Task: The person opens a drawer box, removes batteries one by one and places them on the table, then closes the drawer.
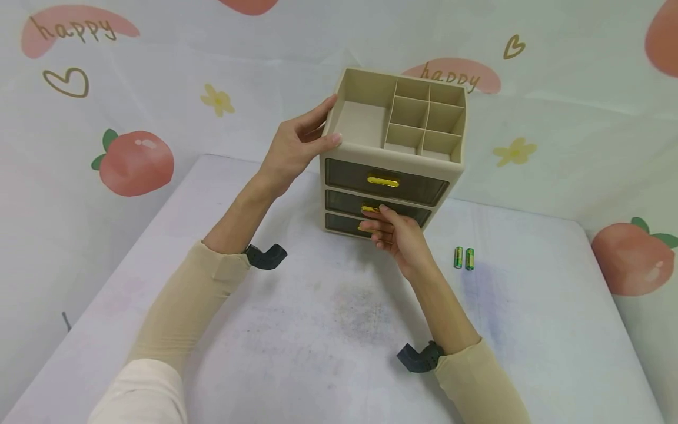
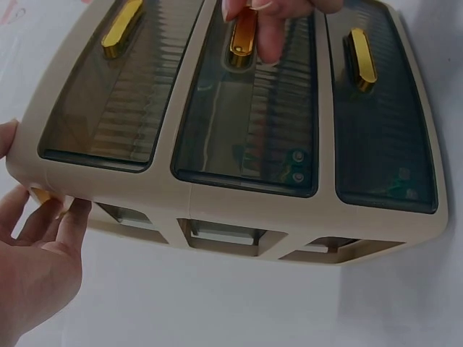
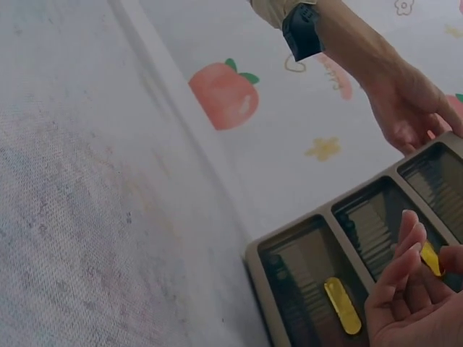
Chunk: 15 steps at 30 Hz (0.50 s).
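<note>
A beige three-drawer organizer (image 1: 392, 156) with dark see-through fronts and gold handles stands at the back of the table. My left hand (image 1: 296, 144) grips its upper left edge, thumb at the front rim; in the left wrist view that hand (image 2: 40, 267) holds the side. My right hand (image 1: 399, 235) pinches the middle drawer's gold handle (image 1: 371, 208) between thumb and fingers. The right wrist view shows the right hand (image 3: 419, 296) at this handle (image 3: 432, 258), with the bottom handle (image 3: 342, 306) beside it. All three drawers look closed.
Two green batteries (image 1: 464, 258) stand or lie side by side on the table (image 1: 318, 330), right of the organizer. Its top tray has several compartments. A patterned cloth (image 1: 222, 53) with peaches and flowers hangs behind. Each wrist wears a dark device.
</note>
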Tool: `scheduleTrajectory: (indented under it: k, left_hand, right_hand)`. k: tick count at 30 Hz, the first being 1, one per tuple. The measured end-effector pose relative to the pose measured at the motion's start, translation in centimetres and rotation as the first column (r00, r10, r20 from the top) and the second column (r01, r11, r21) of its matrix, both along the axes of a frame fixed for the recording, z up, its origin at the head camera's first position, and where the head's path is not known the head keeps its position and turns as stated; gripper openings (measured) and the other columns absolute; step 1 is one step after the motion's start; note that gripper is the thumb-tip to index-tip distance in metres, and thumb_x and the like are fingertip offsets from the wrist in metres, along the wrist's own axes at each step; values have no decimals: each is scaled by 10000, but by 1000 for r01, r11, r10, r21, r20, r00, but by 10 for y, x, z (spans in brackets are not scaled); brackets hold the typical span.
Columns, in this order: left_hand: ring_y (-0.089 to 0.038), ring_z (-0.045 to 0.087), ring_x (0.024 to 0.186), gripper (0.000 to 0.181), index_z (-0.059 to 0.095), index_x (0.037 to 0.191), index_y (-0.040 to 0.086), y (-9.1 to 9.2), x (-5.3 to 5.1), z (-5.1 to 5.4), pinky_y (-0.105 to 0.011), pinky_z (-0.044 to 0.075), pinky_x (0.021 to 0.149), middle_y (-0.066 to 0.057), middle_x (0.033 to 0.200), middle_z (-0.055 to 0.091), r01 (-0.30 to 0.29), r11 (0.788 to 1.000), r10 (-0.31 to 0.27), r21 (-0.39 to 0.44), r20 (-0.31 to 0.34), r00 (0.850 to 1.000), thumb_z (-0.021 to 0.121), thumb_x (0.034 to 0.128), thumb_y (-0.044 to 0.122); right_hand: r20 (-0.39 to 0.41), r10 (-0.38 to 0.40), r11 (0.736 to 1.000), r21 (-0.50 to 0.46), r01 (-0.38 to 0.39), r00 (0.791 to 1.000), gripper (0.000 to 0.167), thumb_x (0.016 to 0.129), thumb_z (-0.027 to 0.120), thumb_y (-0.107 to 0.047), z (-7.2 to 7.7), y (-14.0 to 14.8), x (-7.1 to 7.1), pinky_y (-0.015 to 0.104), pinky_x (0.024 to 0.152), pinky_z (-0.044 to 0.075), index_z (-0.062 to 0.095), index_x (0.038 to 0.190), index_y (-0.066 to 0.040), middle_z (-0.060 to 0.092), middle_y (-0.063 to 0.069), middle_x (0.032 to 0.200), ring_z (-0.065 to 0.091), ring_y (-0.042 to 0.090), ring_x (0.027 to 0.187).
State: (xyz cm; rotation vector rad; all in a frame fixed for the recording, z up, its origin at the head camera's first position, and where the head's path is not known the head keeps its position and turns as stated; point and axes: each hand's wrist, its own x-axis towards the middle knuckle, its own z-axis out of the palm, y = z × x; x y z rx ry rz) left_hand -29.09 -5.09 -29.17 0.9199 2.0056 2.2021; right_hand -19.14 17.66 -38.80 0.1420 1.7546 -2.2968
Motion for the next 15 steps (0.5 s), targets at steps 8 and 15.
scheduleTrajectory:
  k: [8,15]
  left_hand:
    - [-212,437,1390,634,444,1500,124,0,1,1,-285,394,1099,-50,1566,390,2,1000,-2,7,8,1000,675,923,5]
    - [-223,419,1403,642,436,1502,120,0,0,0,-276,389,1101,-37,1571,381,-5,1000,5,3,14,1000,675,920,-6]
  right_hand:
    - [32,-40,998,-50,42,999,446,1028,556,-342,-2,-2,-1,176,577,436,644,1239,41,752,12,897,543,93,629]
    - [35,-37,996,-75,39,999,426,1029,554,-322,-4,-3,0,175,573,434,647,1229,43,748,4,848,536,87,606]
